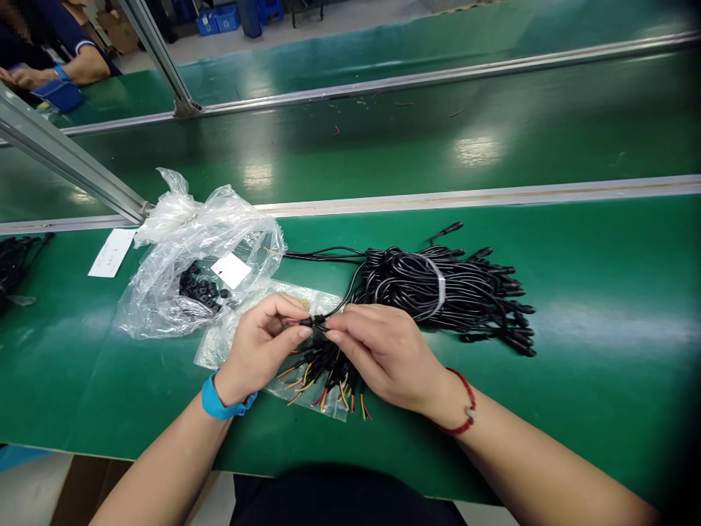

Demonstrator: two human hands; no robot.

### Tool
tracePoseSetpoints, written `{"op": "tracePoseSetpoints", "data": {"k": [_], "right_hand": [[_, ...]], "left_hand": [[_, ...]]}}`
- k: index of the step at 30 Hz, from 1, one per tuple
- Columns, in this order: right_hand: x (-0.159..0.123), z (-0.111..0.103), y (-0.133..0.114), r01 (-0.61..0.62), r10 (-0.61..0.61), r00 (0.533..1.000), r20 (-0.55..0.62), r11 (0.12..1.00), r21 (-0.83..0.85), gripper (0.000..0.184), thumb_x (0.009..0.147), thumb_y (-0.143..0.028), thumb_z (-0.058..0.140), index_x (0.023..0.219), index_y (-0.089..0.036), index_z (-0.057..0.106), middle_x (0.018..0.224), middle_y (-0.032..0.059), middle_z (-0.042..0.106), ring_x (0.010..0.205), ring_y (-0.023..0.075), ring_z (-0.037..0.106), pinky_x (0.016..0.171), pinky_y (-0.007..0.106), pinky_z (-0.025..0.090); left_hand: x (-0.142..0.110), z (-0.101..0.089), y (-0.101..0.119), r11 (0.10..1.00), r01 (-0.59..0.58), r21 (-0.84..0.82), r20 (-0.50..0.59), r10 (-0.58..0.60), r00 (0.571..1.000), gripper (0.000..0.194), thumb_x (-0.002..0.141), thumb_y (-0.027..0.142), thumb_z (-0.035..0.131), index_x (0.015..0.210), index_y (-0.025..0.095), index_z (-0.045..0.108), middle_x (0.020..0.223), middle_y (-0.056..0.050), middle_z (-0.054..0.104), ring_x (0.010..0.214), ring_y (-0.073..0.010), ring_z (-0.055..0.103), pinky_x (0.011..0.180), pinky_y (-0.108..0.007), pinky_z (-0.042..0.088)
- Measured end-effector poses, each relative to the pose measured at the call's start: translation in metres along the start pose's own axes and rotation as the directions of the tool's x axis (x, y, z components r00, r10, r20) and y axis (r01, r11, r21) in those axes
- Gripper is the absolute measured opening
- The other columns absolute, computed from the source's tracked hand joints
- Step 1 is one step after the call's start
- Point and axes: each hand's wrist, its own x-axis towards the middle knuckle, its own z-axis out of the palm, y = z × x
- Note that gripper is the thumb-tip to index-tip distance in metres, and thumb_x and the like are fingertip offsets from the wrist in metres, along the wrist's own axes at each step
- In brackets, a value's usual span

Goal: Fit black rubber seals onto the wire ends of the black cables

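Observation:
A thin black cable [350,288] runs from the coiled bundle to both my hands. My left hand [261,342], with a blue wristband, is closed in a pinch on the cable's end, where a black fitting and thin wire ends show. Just beside it my right hand [386,351] pinches the same cable; its fingertips partly hide the fitting. Below the fingers, stripped red, yellow and black wire ends [323,387] fan out over a clear flat bag [213,351]. The tied bundle of black cables [405,274] with its connectors lies right of centre.
An opened clear plastic bag [164,281] holds small black parts [200,288] and a white label [231,270]. A white card [112,253] lies left of it. More black cables [19,267] sit at the far left. Metal posts [71,153] and a rail rise behind; another person's arm [87,66] shows beyond.

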Motion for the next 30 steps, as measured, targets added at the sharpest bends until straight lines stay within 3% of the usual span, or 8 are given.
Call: {"op": "tracePoseSetpoints", "data": {"k": [6, 15, 30], "right_hand": [[0.0021, -0.0089, -0.0059, -0.105, 0.104, 0.994, 0.017, 0.978, 0.179, 0.018, 0.090, -0.016, 0.046, 0.076, -0.015, 0.057, 0.061, -0.0020, 0.050, 0.055, 0.0084, 0.044, 0.054, 0.021, 0.034], [0.0016, -0.0106, -0.0072, -0.139, 0.139, 0.990, 0.016, 0.964, 0.228, 0.017, 0.089, -0.015, 0.046, 0.075, -0.017, 0.056, 0.061, -0.0025, 0.052, 0.055, 0.0084, 0.044, 0.054, 0.021, 0.035], [-0.0005, -0.0041, -0.0041, -0.148, 0.136, 0.987, 0.088, 0.979, 0.142, 0.018, 0.089, -0.015, 0.043, 0.075, -0.017, 0.054, 0.060, -0.0024, 0.049, 0.054, 0.0094, 0.041, 0.055, 0.023, 0.031]], "left_hand": [[-0.0023, 0.0047, -0.0007, 0.994, -0.104, 0.042, 0.032, 0.103, 0.994, 0.012, 0.074, 0.010, 0.068, 0.082, 0.017, 0.063, 0.081, -0.002, 0.060, 0.077, -0.0113, 0.057, 0.068, -0.022, 0.048], [-0.0053, 0.0078, -0.0069, 0.992, -0.061, -0.112, 0.024, 0.064, 0.998, 0.013, 0.075, 0.012, 0.068, 0.084, 0.019, 0.063, 0.081, -0.001, 0.060, 0.069, -0.0099, 0.057, 0.060, -0.021, 0.048], [-0.0073, 0.0083, -0.0014, 0.984, -0.090, 0.157, 0.054, 0.083, 0.995, 0.011, 0.077, 0.012, 0.066, 0.084, 0.019, 0.061, 0.084, -0.002, 0.061, 0.077, -0.0112, 0.058, 0.067, -0.022, 0.048]]}}
